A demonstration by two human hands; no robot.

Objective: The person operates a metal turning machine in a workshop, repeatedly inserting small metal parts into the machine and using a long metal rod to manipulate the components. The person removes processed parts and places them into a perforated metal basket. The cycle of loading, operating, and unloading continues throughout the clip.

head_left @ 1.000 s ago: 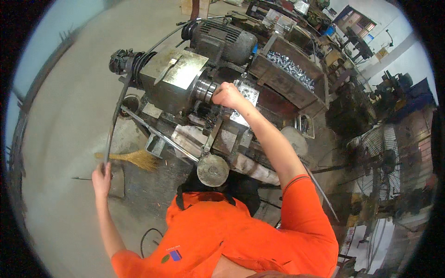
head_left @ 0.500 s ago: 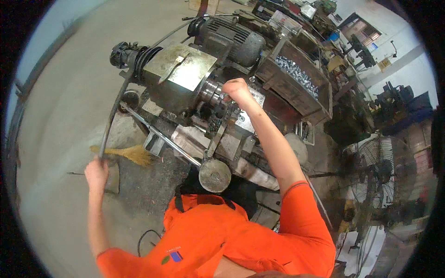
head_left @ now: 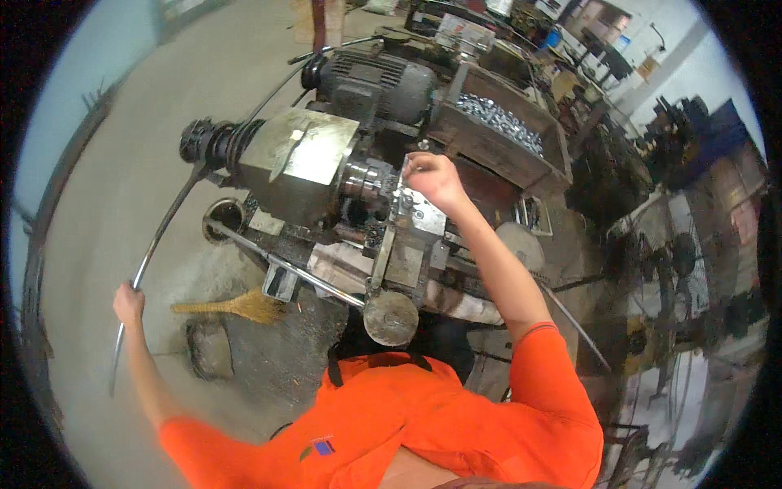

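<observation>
My left hand (head_left: 129, 303) is wrapped round a long metal lever (head_left: 169, 220) that runs up to the left end of a lathe-like machine. My right hand (head_left: 436, 181) hovers over the metal tool block (head_left: 425, 220), just right of the shiny spindle chuck (head_left: 363, 179). Its fingers are curled together; whatever lies in them, if anything, is hidden. Left of the chuck sits the greasy headstock (head_left: 297, 183) with a bright flat cover, a loose bar lying on top. In front of the block is a round metal disc (head_left: 391, 319), with a shiny bar (head_left: 293, 269) running toward it.
Behind the machine stand a ribbed electric motor (head_left: 379, 85) and a box (head_left: 493, 152) of small metal parts. A straw broom (head_left: 244, 307) and a dark, worn container (head_left: 208, 350) lie on the floor at left. Blurred equipment fills the right side.
My left hand has swung outward to the left with the lever. My right hand has drawn back from the chuck to the right. The whole view has shifted slightly.
</observation>
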